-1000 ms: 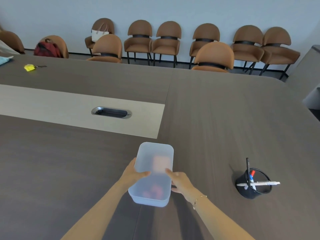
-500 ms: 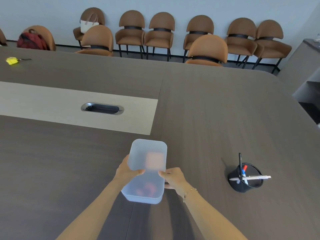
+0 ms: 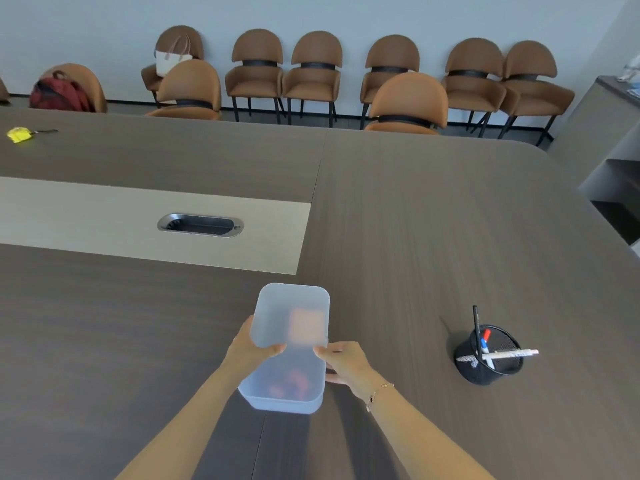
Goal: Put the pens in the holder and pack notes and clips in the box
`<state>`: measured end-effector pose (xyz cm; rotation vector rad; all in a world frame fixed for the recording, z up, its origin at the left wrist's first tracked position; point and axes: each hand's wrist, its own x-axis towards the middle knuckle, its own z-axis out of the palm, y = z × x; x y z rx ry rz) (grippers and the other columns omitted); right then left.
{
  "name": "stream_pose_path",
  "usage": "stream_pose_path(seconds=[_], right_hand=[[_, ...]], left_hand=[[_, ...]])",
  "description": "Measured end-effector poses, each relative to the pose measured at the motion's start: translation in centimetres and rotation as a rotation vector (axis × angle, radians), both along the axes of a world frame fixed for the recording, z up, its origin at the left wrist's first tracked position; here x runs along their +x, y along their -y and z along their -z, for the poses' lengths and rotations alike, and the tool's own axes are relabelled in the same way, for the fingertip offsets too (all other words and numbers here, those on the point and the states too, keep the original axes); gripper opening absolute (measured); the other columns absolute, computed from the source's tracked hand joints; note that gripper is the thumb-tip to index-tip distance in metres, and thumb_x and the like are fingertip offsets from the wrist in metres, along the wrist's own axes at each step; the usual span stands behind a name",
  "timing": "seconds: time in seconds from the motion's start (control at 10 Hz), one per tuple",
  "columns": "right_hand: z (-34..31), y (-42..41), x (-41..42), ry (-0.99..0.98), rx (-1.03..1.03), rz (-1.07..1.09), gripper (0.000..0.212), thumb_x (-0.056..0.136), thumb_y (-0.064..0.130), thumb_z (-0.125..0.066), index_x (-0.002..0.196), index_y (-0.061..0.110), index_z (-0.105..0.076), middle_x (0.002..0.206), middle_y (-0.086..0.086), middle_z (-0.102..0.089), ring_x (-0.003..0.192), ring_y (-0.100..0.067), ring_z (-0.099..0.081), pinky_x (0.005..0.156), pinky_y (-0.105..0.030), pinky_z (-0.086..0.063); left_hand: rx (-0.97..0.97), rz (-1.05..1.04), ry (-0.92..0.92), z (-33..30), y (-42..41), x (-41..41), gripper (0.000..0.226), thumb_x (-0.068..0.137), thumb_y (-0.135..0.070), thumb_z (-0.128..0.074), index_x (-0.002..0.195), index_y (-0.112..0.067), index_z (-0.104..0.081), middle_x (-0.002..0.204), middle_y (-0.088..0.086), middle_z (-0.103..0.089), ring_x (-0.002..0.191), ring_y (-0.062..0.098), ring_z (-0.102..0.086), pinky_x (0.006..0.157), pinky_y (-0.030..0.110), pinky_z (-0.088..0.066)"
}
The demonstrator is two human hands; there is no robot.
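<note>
The table is dark wood grain with a pale strip down the middle, and a metal cable port is set in that strip. Brown chairs line the far wall; one holds a white bag, another at the left a red backpack. A grey cabinet stands at the right edge.

The box, frosted plastic with its lid on, sits at the near middle of the table. Through the lid show a blurred orange pad, the notes, at the far end, and red shapes at the near end, probably the clips. The left hand grips the box's left side, thumb over the lid. The right hand grips the right side likewise, a bracelet on its wrist.

The holder, a black mesh cup, stands well right of the box with the pens in it, one white pen lying across the rim.

A small yellow thing lies far left
</note>
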<state>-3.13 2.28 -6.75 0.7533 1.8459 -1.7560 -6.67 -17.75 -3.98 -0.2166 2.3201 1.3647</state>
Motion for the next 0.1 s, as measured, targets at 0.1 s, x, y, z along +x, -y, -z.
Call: stream_pose_path(seconds=[0.1], right_hand=[[-1.16,-0.48,2.41,0.012,0.054,-0.017,0.028,0.087,0.038,-0.061,0.104,0.016,-0.06,0.089,0.005,-0.061,0.082,-0.01,-0.059,0.081,-0.025,-0.053]], left_hand=[[-0.058,-0.14,0.023,-0.87,-0.14,1.61,0.104,0.068,-0.037,-0.08,0.148,-0.024,-0.015,0.142,0.002,-0.04,0.136,0.028,-0.038,0.107,0.046,-0.037]])
